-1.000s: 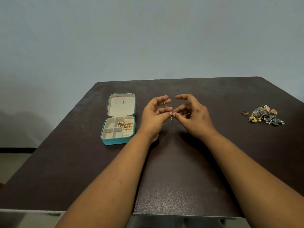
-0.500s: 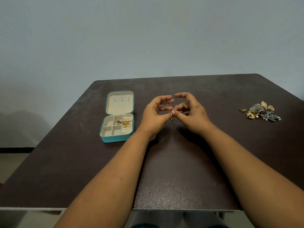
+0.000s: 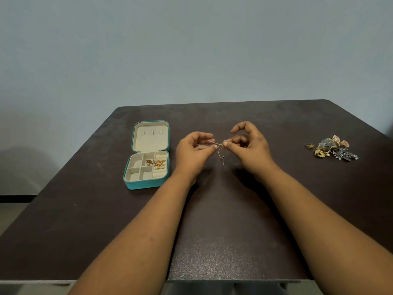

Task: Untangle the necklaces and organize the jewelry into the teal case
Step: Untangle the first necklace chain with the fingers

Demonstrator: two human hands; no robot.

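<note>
Hands wider apart than before: left hand [image 3: 192, 153] and right hand [image 3: 251, 150] both pinch the thin chain [image 3: 219, 145], its tail now dangling lower. Teal case [image 3: 146, 184] unmoved.

A single wide-angle view from a camera worn on the person's head, looking forward and down across a dark desk [image 3: 212, 241]. Both forearms enter from the bottom edge and reach away from the lens, so the left hand [image 3: 192, 154] and right hand [image 3: 253, 150] sit near the middle of the picture, fairly close. The desk's near edge runs along the bottom, and its far edge meets a plain wall [image 3: 191, 50] filling the upper half (the wide lens bends the edges slightly). No second view shares the scene.
</note>
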